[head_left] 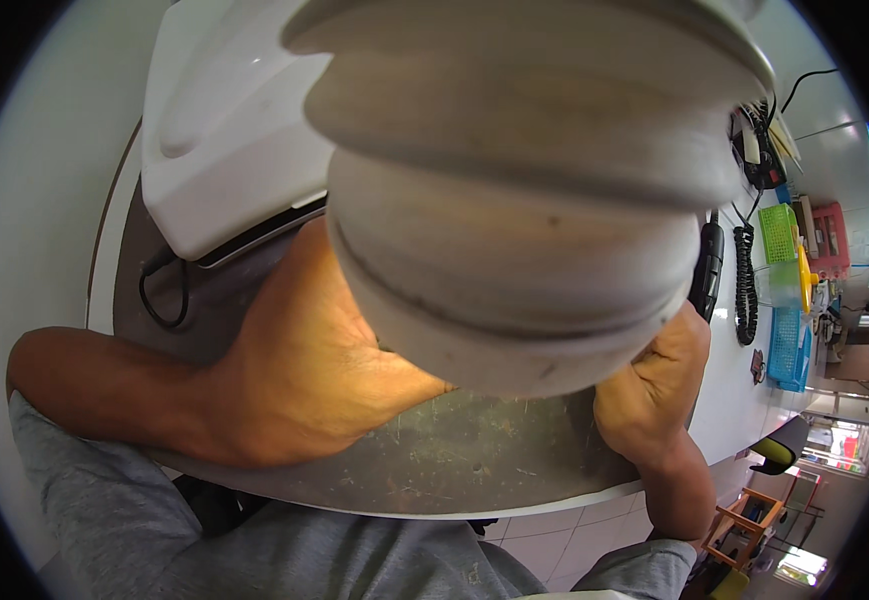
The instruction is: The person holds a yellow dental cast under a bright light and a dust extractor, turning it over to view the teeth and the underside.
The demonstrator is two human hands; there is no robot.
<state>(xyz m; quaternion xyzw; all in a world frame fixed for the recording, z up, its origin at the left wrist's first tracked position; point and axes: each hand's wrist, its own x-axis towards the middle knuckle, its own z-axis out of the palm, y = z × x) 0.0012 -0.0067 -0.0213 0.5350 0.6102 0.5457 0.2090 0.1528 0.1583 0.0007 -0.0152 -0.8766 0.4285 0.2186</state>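
Observation:
A big off-white ribbed hose or hood (514,240) hangs close in front of me and covers the middle of the view. Under its left side is my left hand (319,360), with its thumb side reaching in toward the hood's lower rim; its fingers are hidden behind the hood. To the right, my right hand (654,385) is curled closed over the bench, and its fingertips are out of sight under the rim. What the right hand holds, if anything, cannot be made out. Both hands are above the worn grey-brown bench mat (454,455).
A white machine housing (234,150) stands at the left, with a black cable (169,300) beside it. At the right are a black handpiece (709,265), a coiled black cord (745,290), a green basket (779,233) and a blue basket (786,350). A wooden stool (744,525) stands beyond.

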